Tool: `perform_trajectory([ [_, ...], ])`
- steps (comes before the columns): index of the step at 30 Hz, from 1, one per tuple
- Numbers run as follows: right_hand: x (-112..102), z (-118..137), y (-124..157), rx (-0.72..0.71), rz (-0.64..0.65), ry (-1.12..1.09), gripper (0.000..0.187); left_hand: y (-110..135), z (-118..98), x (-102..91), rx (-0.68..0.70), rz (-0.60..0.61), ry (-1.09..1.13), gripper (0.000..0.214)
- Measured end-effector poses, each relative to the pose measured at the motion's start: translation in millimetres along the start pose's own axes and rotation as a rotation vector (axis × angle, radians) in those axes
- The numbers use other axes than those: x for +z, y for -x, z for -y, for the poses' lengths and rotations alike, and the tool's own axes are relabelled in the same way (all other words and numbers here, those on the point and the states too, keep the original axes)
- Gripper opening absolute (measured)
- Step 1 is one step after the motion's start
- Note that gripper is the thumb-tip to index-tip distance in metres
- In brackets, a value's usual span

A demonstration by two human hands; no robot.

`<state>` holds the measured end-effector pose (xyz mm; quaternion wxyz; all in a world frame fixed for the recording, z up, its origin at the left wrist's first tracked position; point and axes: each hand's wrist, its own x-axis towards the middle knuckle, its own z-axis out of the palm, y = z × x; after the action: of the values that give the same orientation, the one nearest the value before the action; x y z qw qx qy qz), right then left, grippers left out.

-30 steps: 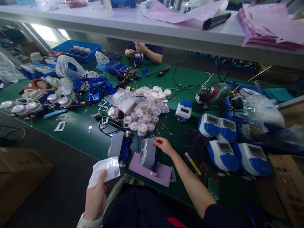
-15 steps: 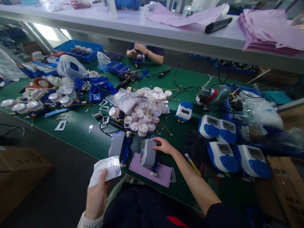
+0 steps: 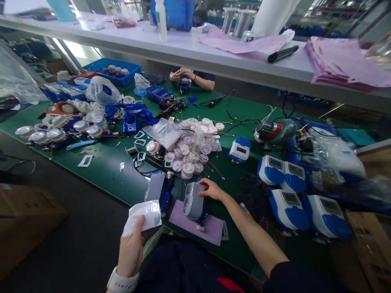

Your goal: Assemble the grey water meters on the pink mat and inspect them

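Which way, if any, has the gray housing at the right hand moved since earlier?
No: the gray housing sits at the same spot on the pink sheet.

The green bench (image 3: 105, 162) carries a pink sheet (image 3: 215, 229) near its front edge, a pile of dials (image 3: 187, 171), and blue-and-white meters (image 3: 288, 209) at right. The shelf (image 3: 137, 36) above supports a bottle (image 3: 161, 20), a blue bin (image 3: 180, 16) and pink papers (image 3: 339, 61).

grey meter (image 3: 193, 202): boxy housing, blue pipe body, near end brass-toned, face turned left, on pink sheet (image 3: 214, 233), upper edge gripped by right hand (image 3: 211, 190) | white paper (image 3: 137, 215): small print at right, gripped in left hand (image 3: 130, 249), left of meter
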<state>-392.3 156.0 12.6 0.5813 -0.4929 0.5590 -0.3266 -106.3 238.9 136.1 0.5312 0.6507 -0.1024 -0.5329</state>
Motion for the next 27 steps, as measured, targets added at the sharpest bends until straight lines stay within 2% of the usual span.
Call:
perform_trajectory([
  [3,-3.0,1.0,-6.2,0.033,-0.001,-0.022,0.052,-3.5,0.4,-1.5,0.007,0.035,0.023,0.016],
  [7,-10.9,1.2,-13.0,0.047,-0.041,-0.015,0.054,-9.6,2.7,-3.5,-0.029,0.038,0.020,0.016],
  [9,-13.7,2.8,-13.8,0.037,-0.096,0.011,0.056,-12.7,5.6,-4.9,-0.056,0.052,0.025,0.016],
  [12,-5.0,16.7,-8.6,-0.019,-0.269,0.072,0.058,-16.6,11.8,-6.7,-0.065,0.129,0.062,0.019],
  [14,15.8,36.7,2.3,-0.122,-0.388,0.110,0.052,-17.8,15.0,-6.6,-0.062,0.200,0.108,0.026],
  [16,47.4,62.6,19.6,-0.293,-0.411,0.154,0.037,-17.9,16.0,-5.0,-0.057,0.262,0.158,0.040],
  [18,82.4,88.2,39.5,-0.492,-0.303,0.230,0.023,-17.3,14.4,-2.9,-0.043,0.308,0.200,0.051],
  [19,98.3,98.9,48.3,-0.528,-0.244,0.236,0.020,-16.8,12.8,-2.2,-0.032,0.325,0.216,0.053],
  [21,123.9,114.3,60.2,-0.539,-0.167,0.232,0.016,-15.8,9.0,-2.3,-0.011,0.359,0.233,0.052],
  [23,139.9,122.3,63.7,-0.535,-0.182,0.260,0.016,-15.3,5.5,-4.7,0.005,0.378,0.247,0.050],
  [27,152.9,127.4,58.5,-0.550,-0.256,0.364,0.017,-18.1,3.4,-13.2,0.017,0.390,0.264,0.048],
])
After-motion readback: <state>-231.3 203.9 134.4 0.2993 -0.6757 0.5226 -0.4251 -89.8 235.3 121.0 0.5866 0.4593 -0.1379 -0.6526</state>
